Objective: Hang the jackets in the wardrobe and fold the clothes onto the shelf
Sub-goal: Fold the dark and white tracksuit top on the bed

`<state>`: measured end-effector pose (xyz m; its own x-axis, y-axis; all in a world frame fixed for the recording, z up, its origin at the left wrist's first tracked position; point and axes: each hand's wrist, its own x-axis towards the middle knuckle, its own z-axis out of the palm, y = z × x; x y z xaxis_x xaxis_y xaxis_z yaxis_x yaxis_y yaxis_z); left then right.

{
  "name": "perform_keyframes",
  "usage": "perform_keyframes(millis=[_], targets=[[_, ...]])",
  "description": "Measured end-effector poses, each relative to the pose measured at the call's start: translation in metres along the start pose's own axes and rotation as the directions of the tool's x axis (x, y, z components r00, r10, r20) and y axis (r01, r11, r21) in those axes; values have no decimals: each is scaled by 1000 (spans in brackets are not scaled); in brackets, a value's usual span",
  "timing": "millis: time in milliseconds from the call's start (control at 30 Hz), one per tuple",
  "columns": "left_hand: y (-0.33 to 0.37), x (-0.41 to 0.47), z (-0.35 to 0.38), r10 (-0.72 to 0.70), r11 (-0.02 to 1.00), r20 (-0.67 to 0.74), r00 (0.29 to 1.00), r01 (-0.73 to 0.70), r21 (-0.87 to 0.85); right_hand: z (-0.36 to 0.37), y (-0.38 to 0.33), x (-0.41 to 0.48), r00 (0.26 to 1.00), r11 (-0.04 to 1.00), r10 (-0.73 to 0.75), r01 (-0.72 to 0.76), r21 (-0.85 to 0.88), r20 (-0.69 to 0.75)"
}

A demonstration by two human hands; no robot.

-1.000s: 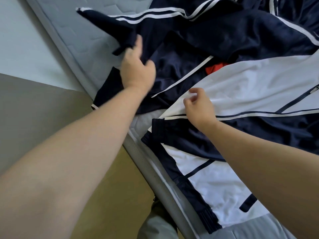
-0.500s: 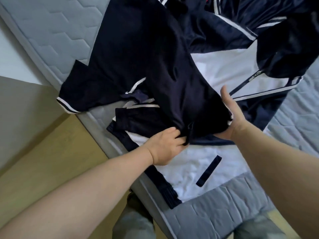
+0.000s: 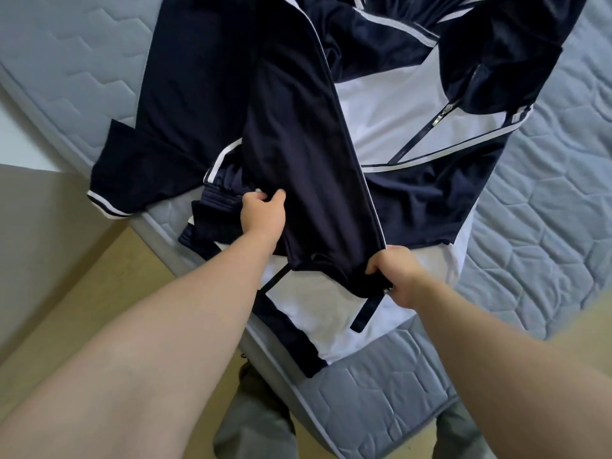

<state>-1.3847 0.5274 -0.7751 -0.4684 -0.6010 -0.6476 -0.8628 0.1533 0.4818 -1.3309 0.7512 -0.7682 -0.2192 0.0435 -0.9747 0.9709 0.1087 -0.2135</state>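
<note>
— Jackets and trousers (image 3: pixel 298 134), all navy with white trim: where?
— Heaped on a grey quilted mattress (image 3: pixel 536 226), at its near corner. Navy trousers uppermost, stretched lengthwise from the top of the view down toward the hands, thin white piping (image 3: pixel 344 134) along the right edge.

— Left hand (image 3: pixel 263 213)?
— Curled onto the trousers' left edge, thumb and fingers pinching a fold of dark cloth just beside a gathered elastic band (image 3: pixel 225 187).

— Right hand (image 3: pixel 395 273)?
— Clenched round the near end of the same trousers, at the bottom of the white piping; fingers wrapped tight, cloth bunched beneath.

— Underneath?
— White and navy jacket (image 3: pixel 390 127), spread flat, zip (image 3: pixel 442 115) running diagonally across the white chest panel; white lower part showing below the held hem, between both forearms, with a dark pocket strip (image 3: pixel 364 313) there. Another navy piece (image 3: pixel 142 167) out to the left, white-striped cuff (image 3: pixel 106 207) hanging over the mattress edge. More dark cloth bunched at upper right (image 3: pixel 496 51); hard to tell which garment.

— Around the bed?
— Tan floor (image 3: pixel 99 276) at lower left, pale wall (image 3: pixel 13 134) above it. Grey trouser legs (image 3: pixel 255 422) of the person at the bottom, close against the mattress corner.
</note>
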Motion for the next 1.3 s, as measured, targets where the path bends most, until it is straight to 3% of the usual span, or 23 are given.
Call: perform_keyframes(millis=[100, 200, 333, 400, 467, 567, 700, 767, 800, 833, 867, 933, 967, 1000, 1033, 1067, 1100, 1133, 1167, 1233, 1300], targets=[[-3, -2, 3, -49, 995, 45, 998, 53, -88, -7, 16, 2, 999, 994, 35, -38, 102, 24], [-7, -10, 4, -143, 954, 196, 970, 188, -235, -9, 22, 2, 997, 982, 56, -63, 180, 46], [-12, -17, 3, -173, 920, 324, 930, 270, -284, -1, 12, -2, 999, 992, 26, -32, 124, 43], [-8, -22, 0, -191, 888, 453, 871, 351, -299, 9, 2, -9, 995, 989, -11, -3, 150, 95], [5, -31, -9, -172, 895, 620, 765, 384, -226, 24, -12, -17, 978, 980, -100, 65, 187, 185], [32, -29, -28, -125, 918, 763, 634, 366, -153, 52, -37, -33, 886, 966, -234, 167, 196, 400], [77, -10, -73, -108, 970, 750, 652, 236, -66, 90, -65, -47, 716, 954, -275, 123, 272, 641], [101, 10, -105, 34, 930, 706, 707, 236, -282, 103, -74, -49, 696, 952, -256, 62, 299, 671], [111, 23, -121, 142, 849, 637, 758, 238, -472, 108, -78, -49, 714, 955, -249, 68, 289, 654], [119, 36, -137, 235, 700, 528, 816, 235, -675, 113, -80, -47, 742, 960, -244, 94, 263, 625], [123, 50, -152, 252, 490, 394, 884, 235, -840, 118, -82, -45, 772, 965, -240, 123, 232, 589], [119, 75, -171, 132, 48, 203, 970, 198, -979, 126, -85, -41, 825, 971, -228, 149, 189, 517], [109, 83, -173, 77, -50, 177, 981, 181, -982, 130, -86, -40, 851, 973, -217, 151, 172, 479], [97, 87, -169, 8, 12, 193, 981, 193, -981, 134, -88, -38, 874, 976, -209, 158, 151, 438], [84, 86, -160, -82, 179, 225, 971, 236, -955, 137, -89, -35, 894, 977, -208, 171, 126, 397], [73, 81, -146, -168, 426, 220, 961, 272, -863, 139, -91, -33, 911, 977, -210, 186, 100, 355], [64, 74, -131, -221, 693, 154, 963, 266, -670, 141, -92, -30, 927, 977, -214, 199, 78, 307], [56, 70, -116, -194, 900, 31, 981, 190, -392, 142, -93, -27, 941, 975, -222, 213, 63, 256], [49, 70, -104, -68, 995, -56, 996, 64, -76, 143, -94, -23, 950, 973, -233, 225, 59, 210], [37, 75, -88, 143, 897, -23, 990, -119, 425, 143, -94, -16, 956, 968, -249, 244, 53, 154], [35, 76, -86, 224, 779, -11, 975, -173, 602, 140, -96, -11, 955, 964, -267, 264, 46, 129]])
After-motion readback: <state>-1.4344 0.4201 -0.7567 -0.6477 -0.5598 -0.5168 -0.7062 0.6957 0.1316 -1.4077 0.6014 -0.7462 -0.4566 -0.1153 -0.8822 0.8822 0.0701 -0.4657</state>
